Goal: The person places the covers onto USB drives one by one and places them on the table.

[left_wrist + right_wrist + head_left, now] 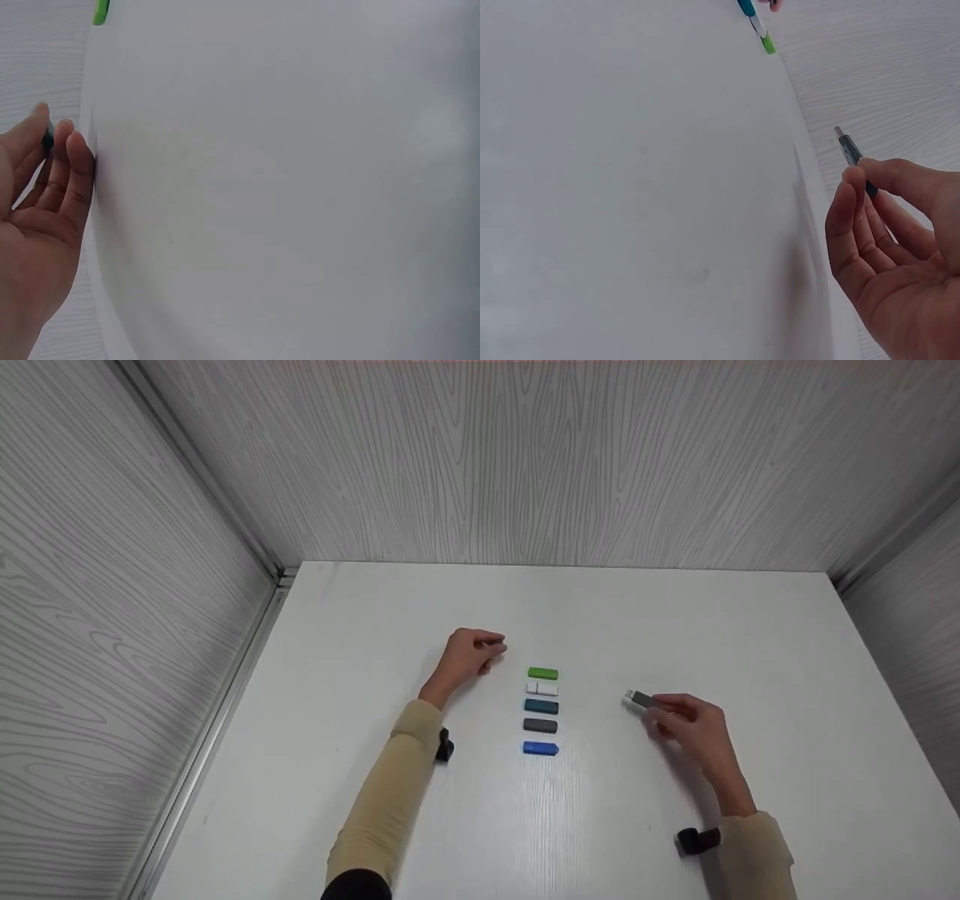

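Note:
My right hand pinches a dark grey USB stick between thumb and fingers, its bare metal plug pointing to the left. In the right wrist view the same stick juts out past the fingertips. At the left, my left hand is raised near the top of a column of sticks, and it pinches a small dark cap-like piece, mostly hidden by the fingers. The column runs from a green stick through a white one, a teal one and a dark grey one to a blue one.
The sticks lie side by side, slightly apart, on a white table between the two hands. Grey wood-grain panels stand behind it and at both sides. A black wrist camera is strapped to the left forearm, another camera to the right.

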